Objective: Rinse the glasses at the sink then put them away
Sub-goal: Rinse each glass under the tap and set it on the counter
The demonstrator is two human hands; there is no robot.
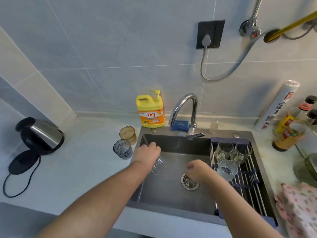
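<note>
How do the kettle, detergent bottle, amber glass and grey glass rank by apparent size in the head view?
1. kettle
2. detergent bottle
3. amber glass and grey glass: they look about alike, and the grey one stands slightly nearer the camera, so I would not rank them.

The left grip [148, 152] holds a small clear tumbler [159, 164], tilted, over the dark steel sink [171, 205]. The right grip [197, 170] hovers above the round metal drain [187, 184], fingers loosely curled, holding nothing. On the pale tabletop [77, 169] just left of the sink stand an amber ribbed glass [128, 134] and a blue-grey ribbed glass [122, 148]. Three clear glasses [223, 150] sit on the roll-up steel rack [248, 186] across the sink's right side.
</note>
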